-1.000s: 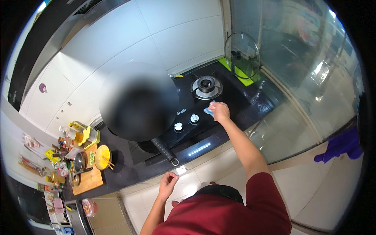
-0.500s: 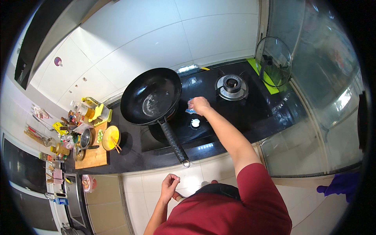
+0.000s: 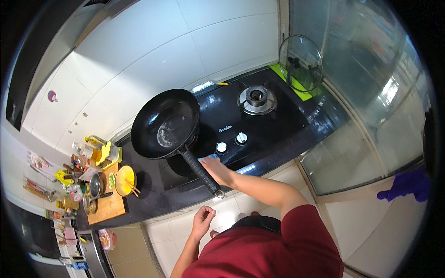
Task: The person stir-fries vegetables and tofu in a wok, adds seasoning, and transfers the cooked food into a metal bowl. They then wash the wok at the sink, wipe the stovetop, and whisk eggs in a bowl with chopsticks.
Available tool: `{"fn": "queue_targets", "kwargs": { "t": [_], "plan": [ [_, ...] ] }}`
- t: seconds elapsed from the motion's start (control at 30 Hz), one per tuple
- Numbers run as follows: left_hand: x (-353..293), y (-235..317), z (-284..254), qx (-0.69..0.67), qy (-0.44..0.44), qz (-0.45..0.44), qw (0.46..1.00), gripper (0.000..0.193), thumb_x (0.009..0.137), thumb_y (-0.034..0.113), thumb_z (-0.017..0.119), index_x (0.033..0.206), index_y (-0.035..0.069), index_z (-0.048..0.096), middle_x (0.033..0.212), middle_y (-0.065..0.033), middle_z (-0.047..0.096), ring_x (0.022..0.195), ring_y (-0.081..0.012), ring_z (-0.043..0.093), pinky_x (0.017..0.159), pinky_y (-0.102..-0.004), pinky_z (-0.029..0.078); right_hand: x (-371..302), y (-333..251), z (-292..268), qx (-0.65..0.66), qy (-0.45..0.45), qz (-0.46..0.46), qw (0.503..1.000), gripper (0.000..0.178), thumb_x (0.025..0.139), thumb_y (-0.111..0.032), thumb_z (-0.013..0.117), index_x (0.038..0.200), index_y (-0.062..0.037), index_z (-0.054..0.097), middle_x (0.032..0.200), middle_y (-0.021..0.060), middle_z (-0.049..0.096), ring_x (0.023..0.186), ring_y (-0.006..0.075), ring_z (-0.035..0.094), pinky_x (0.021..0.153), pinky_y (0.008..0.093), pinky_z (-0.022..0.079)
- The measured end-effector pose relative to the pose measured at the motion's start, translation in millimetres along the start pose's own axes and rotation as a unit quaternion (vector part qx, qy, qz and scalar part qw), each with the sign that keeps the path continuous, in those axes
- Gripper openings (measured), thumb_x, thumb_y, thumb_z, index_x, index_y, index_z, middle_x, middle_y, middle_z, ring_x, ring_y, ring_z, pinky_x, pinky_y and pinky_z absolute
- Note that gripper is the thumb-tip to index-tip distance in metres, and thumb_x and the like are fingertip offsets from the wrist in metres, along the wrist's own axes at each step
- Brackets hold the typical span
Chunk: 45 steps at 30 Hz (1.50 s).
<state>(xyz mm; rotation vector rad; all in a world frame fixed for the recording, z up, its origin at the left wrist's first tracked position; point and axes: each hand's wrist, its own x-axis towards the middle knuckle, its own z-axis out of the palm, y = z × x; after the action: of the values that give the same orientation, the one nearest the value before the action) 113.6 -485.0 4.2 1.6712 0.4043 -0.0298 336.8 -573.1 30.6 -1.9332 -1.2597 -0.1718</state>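
Note:
My right hand [image 3: 218, 171] presses a small blue cloth [image 3: 209, 158] against the black glass stove top [image 3: 282, 123], beside the wrapped handle [image 3: 200, 171] of a black wok [image 3: 168, 123]. Most of the cloth lies hidden beneath the fingers. The wok rests tilted over the left burner, and its handle points toward me. Two white knobs [image 3: 241, 137] stand just beyond my right hand. Over the floor, in front of the counter, my left hand [image 3: 202, 221] hangs with its fingers curled and nothing showing in them.
On the left, a wooden board [image 3: 107, 207] carries chopped greens and a small pan [image 3: 97, 184]. A yellow bowl [image 3: 125, 178] with chopsticks sits at its edge. Bottles [image 3: 88, 150] crowd behind. A glass lid [image 3: 303, 62] stands on a green mat [image 3: 303, 95] past the right burner [image 3: 257, 98].
My right hand has moved with the cloth from beyond the knobs toward me and left, beside the wok's handle. Both knobs now show. The view has turned slightly; my left hand stays curled.

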Motion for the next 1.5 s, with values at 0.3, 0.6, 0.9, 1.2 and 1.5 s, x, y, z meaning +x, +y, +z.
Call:
{"fn": "queue_targets", "kwargs": {
  "t": [0.3, 0.6, 0.9, 1.2, 1.5],
  "plan": [
    [7.1, -12.2, -5.3, -0.014, -0.023, 0.006, 1.000, 0.014, 0.091, 0.015, 0.061, 0.091, 0.003, 0.054, 0.081, 0.0002, 0.057, 0.076, -0.0076, 0.053, 0.070, -0.0225, 0.045, -35.8, 38.2, -62.5, -0.110, -0.084, 0.134, 0.981, 0.017, 0.085, -0.014, 0.055, 0.100, -0.0067, 0.059, 0.091, 0.0169, 0.062, 0.086, 0.0323, 0.059, 0.076, 0.0429, 0.049],
    [20.9, 1.0, 16.2, -0.012, -0.046, -0.013, 0.999, 0.016, 0.092, 0.017, 0.060, 0.091, 0.002, 0.054, 0.084, -0.0014, 0.058, 0.079, -0.0096, 0.055, 0.075, -0.0245, 0.046, 11.3, 78.3, -36.3, -0.317, -0.016, 0.144, 0.937, 0.012, 0.077, -0.011, 0.059, 0.081, -0.0017, 0.064, 0.080, 0.0149, 0.066, 0.088, 0.0286, 0.064, 0.074, 0.0400, 0.051],
    [29.9, -0.5, 29.6, -0.005, -0.032, -0.023, 0.999, 0.021, 0.095, 0.022, 0.056, 0.093, 0.001, 0.055, 0.090, -0.0058, 0.061, 0.082, -0.0134, 0.058, 0.076, -0.0273, 0.046, -31.9, 47.7, -148.5, -0.176, 0.010, 0.274, 0.945, 0.011, 0.082, -0.009, 0.055, 0.092, -0.0125, 0.058, 0.084, 0.0089, 0.065, 0.084, 0.0313, 0.060, 0.067, 0.0442, 0.051],
    [50.7, 7.2, 59.6, 0.005, -0.069, 0.004, 0.998, 0.019, 0.095, 0.019, 0.056, 0.091, 0.001, 0.054, 0.086, -0.0039, 0.057, 0.082, -0.0127, 0.057, 0.075, -0.0277, 0.048, -102.9, 202.7, -174.7, -0.382, 0.138, 0.393, 0.825, 0.025, 0.089, -0.016, 0.050, 0.108, -0.0109, 0.066, 0.131, 0.0138, 0.052, 0.110, 0.0374, 0.051, 0.086, 0.0434, 0.049],
    [46.4, 6.4, 69.6, -0.027, -0.025, -0.028, 0.999, 0.019, 0.095, 0.020, 0.056, 0.094, 0.001, 0.054, 0.087, -0.0040, 0.058, 0.082, -0.0124, 0.057, 0.077, -0.0273, 0.047, 7.8, 146.2, -124.5, -0.105, -0.060, 0.258, 0.959, 0.018, 0.088, -0.012, 0.055, 0.095, -0.0101, 0.072, 0.109, 0.0144, 0.063, 0.098, 0.0358, 0.058, 0.086, 0.0427, 0.048]
  ]
}}
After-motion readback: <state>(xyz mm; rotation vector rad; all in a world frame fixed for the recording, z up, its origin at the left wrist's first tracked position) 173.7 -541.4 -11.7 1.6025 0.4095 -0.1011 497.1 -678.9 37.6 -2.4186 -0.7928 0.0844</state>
